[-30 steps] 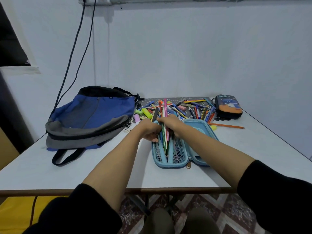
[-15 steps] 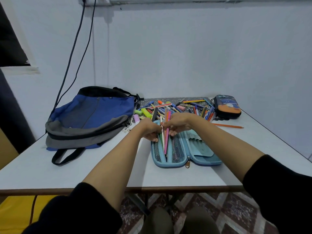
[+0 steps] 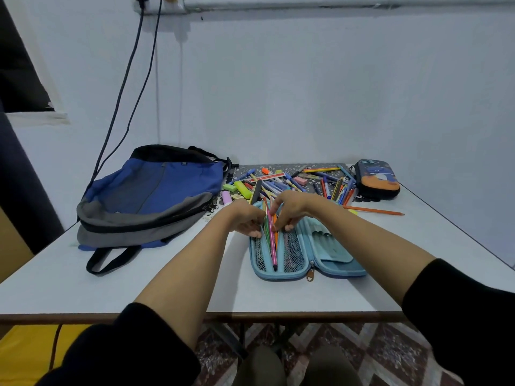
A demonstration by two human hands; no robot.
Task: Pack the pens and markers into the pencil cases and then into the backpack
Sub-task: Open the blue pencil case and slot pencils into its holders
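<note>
A light blue pencil case (image 3: 334, 263) lies open on the white table (image 3: 139, 280), mesh pockets on its left half. A bunch of coloured pens (image 3: 272, 246), pink, green and orange, lies along its left half. My left hand (image 3: 246, 220) grips the case's left edge and the pens' upper ends. My right hand (image 3: 289, 208) pinches the same pens from the right, fingertips down. A loose pile of pens and markers (image 3: 292, 182) lies behind the case. A blue and grey backpack (image 3: 150, 199) lies flat at the left. A dark pencil case (image 3: 376, 179) sits closed at the back right.
An orange pencil (image 3: 373, 210) lies alone to the right of the pile. Black cables (image 3: 122, 87) hang down the wall behind the backpack. The table's front edge runs just above my sleeves, with a patterned floor below.
The case's right flap has dropped fully open onto the table. My right hand slid the pens lower into the left half, so they no longer stick out past the top.
</note>
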